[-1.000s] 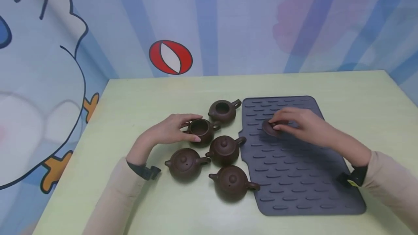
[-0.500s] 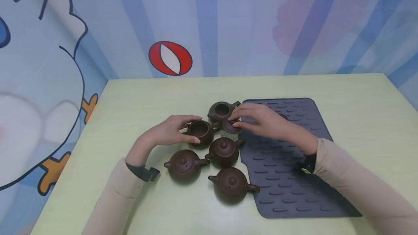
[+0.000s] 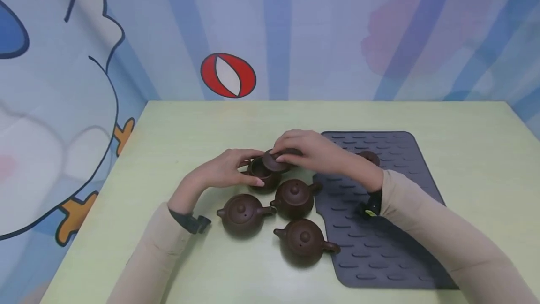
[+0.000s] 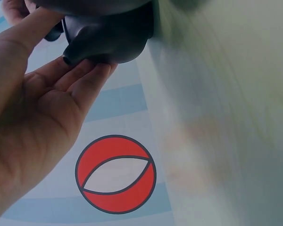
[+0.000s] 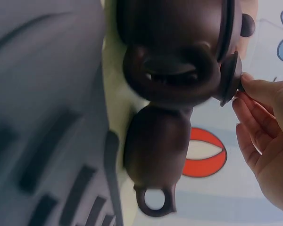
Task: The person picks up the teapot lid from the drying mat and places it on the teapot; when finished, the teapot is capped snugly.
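My left hand (image 3: 223, 170) holds a small dark brown teapot (image 3: 270, 183) at its spout side, thumb in front and fingers behind. In the left wrist view, fingertips touch the teapot (image 4: 113, 42) near its spout. My right hand (image 3: 314, 151) pinches a round lid (image 3: 274, 162) by its knob. That lid, tilted, covers part of the held teapot's open mouth; in the right wrist view the lid (image 5: 232, 77) stands just above it. Behind the right hand, a second teapot is mostly hidden in the head view; its body (image 5: 158, 141) shows in the right wrist view.
Three lidded teapots stand nearer the front: one by the mat (image 3: 294, 201), one at left (image 3: 242, 215), one in front (image 3: 303, 242). A grey ribbed mat (image 3: 379, 252) lies at right, with another lid (image 3: 370, 157) on it. A patterned wall rises behind the table.
My right hand has carried the lid leftward from the mat to the mouth of the held teapot. The left hand has stayed on that teapot.
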The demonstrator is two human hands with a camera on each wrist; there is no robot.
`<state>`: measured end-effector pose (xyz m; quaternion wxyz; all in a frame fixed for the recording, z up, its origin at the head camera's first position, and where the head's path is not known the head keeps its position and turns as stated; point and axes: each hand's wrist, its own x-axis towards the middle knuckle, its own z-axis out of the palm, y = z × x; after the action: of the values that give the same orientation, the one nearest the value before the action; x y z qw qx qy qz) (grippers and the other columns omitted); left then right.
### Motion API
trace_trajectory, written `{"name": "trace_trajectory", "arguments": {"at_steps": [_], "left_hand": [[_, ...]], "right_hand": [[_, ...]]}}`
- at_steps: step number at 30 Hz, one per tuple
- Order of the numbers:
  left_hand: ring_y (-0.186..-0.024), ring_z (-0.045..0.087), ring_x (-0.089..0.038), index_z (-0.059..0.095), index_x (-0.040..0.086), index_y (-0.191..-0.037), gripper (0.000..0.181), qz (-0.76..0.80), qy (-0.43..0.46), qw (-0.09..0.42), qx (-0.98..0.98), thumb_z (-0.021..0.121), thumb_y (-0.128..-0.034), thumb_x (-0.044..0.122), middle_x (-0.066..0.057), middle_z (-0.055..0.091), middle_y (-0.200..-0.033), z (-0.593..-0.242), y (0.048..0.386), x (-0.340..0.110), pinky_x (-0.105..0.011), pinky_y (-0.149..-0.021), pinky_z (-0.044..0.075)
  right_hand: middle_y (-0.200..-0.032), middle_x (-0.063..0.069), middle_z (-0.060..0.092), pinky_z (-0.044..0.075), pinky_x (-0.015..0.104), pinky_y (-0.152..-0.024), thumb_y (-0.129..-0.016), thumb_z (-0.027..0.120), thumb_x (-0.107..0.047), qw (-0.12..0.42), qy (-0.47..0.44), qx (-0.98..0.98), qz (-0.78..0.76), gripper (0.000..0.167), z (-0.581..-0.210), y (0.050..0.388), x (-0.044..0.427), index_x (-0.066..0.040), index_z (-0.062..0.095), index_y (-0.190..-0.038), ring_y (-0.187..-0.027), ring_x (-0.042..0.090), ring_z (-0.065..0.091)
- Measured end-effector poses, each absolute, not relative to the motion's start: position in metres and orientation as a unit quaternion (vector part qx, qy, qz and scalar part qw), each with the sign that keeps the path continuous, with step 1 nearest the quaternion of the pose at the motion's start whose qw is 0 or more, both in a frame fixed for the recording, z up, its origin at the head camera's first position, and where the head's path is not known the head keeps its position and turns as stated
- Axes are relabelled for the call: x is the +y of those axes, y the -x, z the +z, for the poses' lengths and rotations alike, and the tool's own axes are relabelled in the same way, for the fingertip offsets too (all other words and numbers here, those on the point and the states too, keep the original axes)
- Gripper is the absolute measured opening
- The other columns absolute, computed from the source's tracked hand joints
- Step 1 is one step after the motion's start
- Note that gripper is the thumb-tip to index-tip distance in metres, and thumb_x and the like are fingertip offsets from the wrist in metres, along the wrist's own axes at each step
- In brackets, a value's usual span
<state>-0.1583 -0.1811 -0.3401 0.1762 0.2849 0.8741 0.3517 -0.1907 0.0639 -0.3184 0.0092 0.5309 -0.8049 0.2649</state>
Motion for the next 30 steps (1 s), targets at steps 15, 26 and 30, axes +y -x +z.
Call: {"name": "trace_trajectory", "arguments": {"at_steps": [15, 26, 30], "left_hand": [[-0.121, 0.051, -0.018, 0.053, 0.010, -0.127, 0.054, 0.346, -0.291, 0.180, 0.874, 0.075, -0.0801, 0.028, -0.002, 0.058, -0.124, -0.338, 0.163, -0.176, -0.036, -0.104, 0.039], [-0.118, 0.053, -0.016, 0.052, 0.010, -0.128, 0.055, 0.341, -0.299, 0.177, 0.873, 0.074, -0.0807, 0.027, -0.003, 0.056, -0.127, -0.339, 0.164, -0.174, -0.036, -0.104, 0.039], [-0.123, 0.049, -0.017, 0.047, 0.010, -0.135, 0.063, 0.335, -0.305, 0.176, 0.874, 0.073, -0.0815, 0.029, -0.004, 0.051, -0.134, -0.337, 0.162, -0.175, -0.035, -0.103, 0.039]], "right_hand": [[-0.107, 0.003, 0.064, 0.049, 0.027, -0.082, -0.089, 0.064, -0.016, 0.007, -0.554, -0.799, 0.233, 0.020, -0.321, 0.192, 0.043, -0.010, 0.068, -0.108, -0.100, 0.014, 0.058], [-0.109, 0.003, 0.064, 0.049, 0.028, -0.083, -0.089, 0.064, -0.018, -0.006, -0.541, -0.809, 0.230, 0.022, -0.326, 0.189, 0.042, -0.010, 0.068, -0.110, -0.101, 0.015, 0.059], [-0.117, 0.003, 0.062, 0.047, 0.028, -0.089, -0.090, 0.062, -0.020, -0.041, -0.530, -0.814, 0.234, 0.030, -0.325, 0.184, 0.046, -0.010, 0.063, -0.118, -0.109, 0.016, 0.055]]}}
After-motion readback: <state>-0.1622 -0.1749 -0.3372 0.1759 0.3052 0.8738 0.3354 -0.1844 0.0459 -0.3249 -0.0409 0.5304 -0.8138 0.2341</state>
